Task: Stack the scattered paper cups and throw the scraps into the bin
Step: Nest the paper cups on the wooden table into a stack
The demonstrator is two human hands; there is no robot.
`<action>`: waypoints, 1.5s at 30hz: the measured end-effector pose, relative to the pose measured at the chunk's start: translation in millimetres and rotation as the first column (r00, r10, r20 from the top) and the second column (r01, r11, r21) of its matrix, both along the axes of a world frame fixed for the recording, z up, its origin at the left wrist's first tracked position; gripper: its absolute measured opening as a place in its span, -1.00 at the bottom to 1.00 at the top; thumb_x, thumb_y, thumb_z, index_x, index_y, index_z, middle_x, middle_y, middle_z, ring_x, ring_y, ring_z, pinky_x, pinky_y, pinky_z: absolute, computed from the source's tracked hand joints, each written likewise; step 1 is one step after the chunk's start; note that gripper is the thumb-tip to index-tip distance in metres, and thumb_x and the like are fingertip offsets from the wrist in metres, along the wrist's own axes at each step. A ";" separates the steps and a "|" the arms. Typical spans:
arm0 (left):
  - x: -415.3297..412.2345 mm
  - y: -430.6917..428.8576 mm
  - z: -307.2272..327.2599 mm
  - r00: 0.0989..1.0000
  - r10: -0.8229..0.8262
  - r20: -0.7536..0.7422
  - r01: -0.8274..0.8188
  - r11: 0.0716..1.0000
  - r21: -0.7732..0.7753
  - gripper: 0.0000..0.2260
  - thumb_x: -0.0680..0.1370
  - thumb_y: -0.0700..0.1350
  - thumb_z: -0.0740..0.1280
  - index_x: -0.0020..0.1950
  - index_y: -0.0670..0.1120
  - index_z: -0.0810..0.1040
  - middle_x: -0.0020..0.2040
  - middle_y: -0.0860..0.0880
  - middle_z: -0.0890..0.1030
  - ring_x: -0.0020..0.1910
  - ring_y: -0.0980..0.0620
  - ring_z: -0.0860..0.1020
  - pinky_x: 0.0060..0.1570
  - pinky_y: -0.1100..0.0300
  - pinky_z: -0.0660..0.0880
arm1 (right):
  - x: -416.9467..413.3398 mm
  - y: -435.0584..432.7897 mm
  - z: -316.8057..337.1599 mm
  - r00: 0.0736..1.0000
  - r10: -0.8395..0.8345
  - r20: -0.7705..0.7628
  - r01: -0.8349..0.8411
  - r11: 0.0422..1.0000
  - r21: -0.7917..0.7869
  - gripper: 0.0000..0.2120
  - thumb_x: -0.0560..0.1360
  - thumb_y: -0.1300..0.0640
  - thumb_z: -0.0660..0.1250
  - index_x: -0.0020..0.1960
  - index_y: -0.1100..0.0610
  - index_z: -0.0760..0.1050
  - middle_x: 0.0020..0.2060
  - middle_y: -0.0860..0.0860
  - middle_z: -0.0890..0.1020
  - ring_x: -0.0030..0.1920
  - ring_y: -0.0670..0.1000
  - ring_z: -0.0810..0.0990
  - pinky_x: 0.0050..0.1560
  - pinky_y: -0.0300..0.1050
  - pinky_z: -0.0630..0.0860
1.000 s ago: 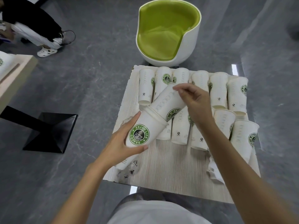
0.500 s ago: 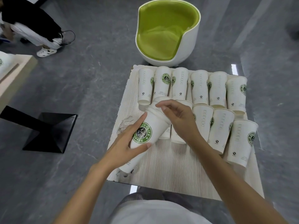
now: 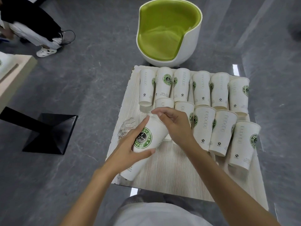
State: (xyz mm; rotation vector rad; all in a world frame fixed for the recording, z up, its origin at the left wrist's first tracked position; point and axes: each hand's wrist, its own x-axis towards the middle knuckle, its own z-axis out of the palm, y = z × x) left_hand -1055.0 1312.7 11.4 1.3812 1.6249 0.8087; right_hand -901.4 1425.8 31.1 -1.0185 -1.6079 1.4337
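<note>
My left hand point(image 3: 130, 149) grips a tilted stack of white paper cups point(image 3: 145, 141) with a green coffee logo, held over the near left part of the wooden table point(image 3: 171, 173). My right hand point(image 3: 175, 126) curls over the stack's open top rim, its fingers on the rim of the inner cup, which sits deep in the stack. Several more cups lie on their sides in two rows: a far row point(image 3: 200, 90) and a nearer row point(image 3: 223, 132) to the right of my hands. No scraps or bin can be made out.
A white tub chair with a green seat point(image 3: 167, 31) stands just beyond the table. A black table base point(image 3: 48, 132) lies on the grey floor at left, with another table edge point(image 3: 14, 70) there. A person's legs point(image 3: 37, 35) are at the far left.
My right hand has pushed the inner cup down into the stack held by my left hand; the cup stuck out far a second ago and now is almost fully nested.
</note>
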 end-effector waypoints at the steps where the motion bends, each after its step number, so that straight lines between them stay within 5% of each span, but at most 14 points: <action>1: 0.2 0.0 -1.1 1.000 0.009 0.017 -0.009 1.000 -0.006 -0.16 0.43 -0.05 0.54 0.50 0.41 0.13 0.31 0.31 0.42 0.27 0.27 0.46 0.24 0.27 0.45 | -1.2 -0.2 -1.3 1.000 0.001 0.009 -0.002 1.000 0.006 -0.82 0.52 0.19 0.27 -0.10 0.04 0.65 -0.12 -0.12 0.69 -0.02 -0.10 0.62 0.03 -0.22 0.48; 10: -0.4 5.5 -3.6 0.992 0.079 0.095 -0.076 0.997 -0.033 -0.18 0.45 -0.18 0.52 0.52 0.27 0.16 0.25 0.61 0.34 0.29 0.46 0.38 0.14 0.57 0.32 | -7.4 20.0 -10.2 0.997 0.082 -0.013 -0.083 0.996 -0.037 -0.80 0.56 0.27 0.27 -0.08 0.05 0.62 -0.14 -0.06 0.67 -0.05 -0.06 0.59 0.01 -0.23 0.44; 15: -3.5 6.9 -6.6 0.986 0.110 0.130 -0.103 0.993 -0.055 -0.21 0.47 -0.17 0.50 0.52 0.25 0.13 0.27 0.64 0.29 0.30 0.52 0.33 0.13 0.61 0.29 | -1.3 51.3 -27.7 1.000 0.022 0.014 -0.020 0.995 -0.102 -0.81 0.56 0.32 0.21 -0.06 0.16 0.60 -0.31 0.02 0.63 -0.32 -0.05 0.55 -0.16 -0.22 0.49; 19: -9.1 10.6 -9.8 0.981 0.128 0.149 -0.118 0.990 -0.072 -0.20 0.47 -0.17 0.49 0.52 0.28 0.13 0.33 0.57 0.30 0.33 0.46 0.34 0.22 0.51 0.34 | 0.5 78.0 -43.4 0.991 0.014 0.136 -0.003 0.997 -0.077 -0.75 0.54 0.32 0.21 -0.13 0.05 0.59 -0.32 0.01 0.63 -0.34 -0.02 0.56 -0.14 -0.12 0.50; 22: -12.8 14.0 -11.6 0.975 0.144 0.167 -0.133 0.988 -0.079 -0.20 0.47 -0.16 0.50 0.52 0.31 0.14 0.40 0.43 0.34 0.37 0.32 0.40 0.30 0.33 0.39 | -0.1 95.5 -51.8 0.976 0.015 0.216 -0.001 0.998 -0.067 -0.78 0.55 0.27 0.23 -0.13 0.04 0.59 -0.29 0.01 0.64 -0.31 -0.04 0.58 -0.06 -0.03 0.53; 32: -26.1 34.7 -14.0 0.968 0.162 0.192 -0.151 0.986 -0.074 -0.20 0.46 -0.23 0.49 0.53 0.26 0.18 0.47 0.27 0.35 0.39 0.26 0.40 0.31 0.35 0.39 | -11.8 138.5 -61.2 0.865 0.033 0.501 -0.123 0.981 0.149 -0.88 0.54 0.14 0.30 -0.02 0.11 0.62 -0.05 -0.01 0.61 -0.09 -0.11 0.51 0.00 -0.24 0.40; 37: -26.9 39.9 -15.6 0.970 0.163 0.183 -0.151 0.986 -0.078 -0.20 0.47 -0.23 0.49 0.54 0.26 0.17 0.46 0.32 0.35 0.39 0.26 0.40 0.31 0.33 0.40 | -16.5 148.1 -64.1 0.756 0.180 0.629 -0.258 0.966 0.033 -0.88 0.54 0.11 0.30 0.00 0.08 0.61 0.00 -0.03 0.63 -0.01 -0.07 0.54 -0.10 -0.27 0.39; 39: -27.2 40.3 -16.2 0.973 0.157 0.172 -0.146 0.986 -0.076 -0.20 0.46 -0.21 0.50 0.53 0.27 0.17 0.47 0.34 0.32 0.41 0.27 0.38 0.34 0.28 0.39 | -18.2 148.8 -66.2 0.730 0.220 0.647 -0.291 0.957 0.003 -0.87 0.54 0.11 0.30 -0.01 0.10 0.61 0.04 -0.03 0.64 0.08 -0.04 0.54 0.01 -0.20 0.39; 45: -29.6 35.7 -15.1 0.972 0.169 0.164 -0.158 0.984 -0.078 -0.20 0.46 -0.23 0.49 0.51 0.28 0.17 0.49 0.27 0.32 0.40 0.26 0.38 0.32 0.36 0.38 | -21.3 146.7 -70.7 0.736 0.267 0.622 -0.328 0.944 -0.017 -0.87 0.53 0.20 0.32 -0.03 0.18 0.63 0.03 0.00 0.67 0.13 -0.04 0.55 0.02 -0.30 0.29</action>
